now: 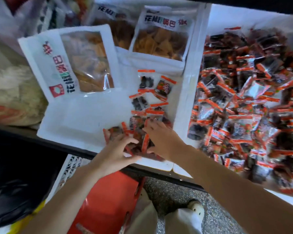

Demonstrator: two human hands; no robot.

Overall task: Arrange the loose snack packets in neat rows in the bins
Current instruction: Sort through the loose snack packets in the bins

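Two hands, the left hand and right hand, clasp a clump of snack packets at the near end of the white bin. Next they likely need squaring against the short row beyond.

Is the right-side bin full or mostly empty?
Full: the right bin is heaped with jumbled snack packets nearly wall to wall; only its far end shows bare white.

Snack packets glossy crinkled plastic; bin matt white foam; floor speckled stone.
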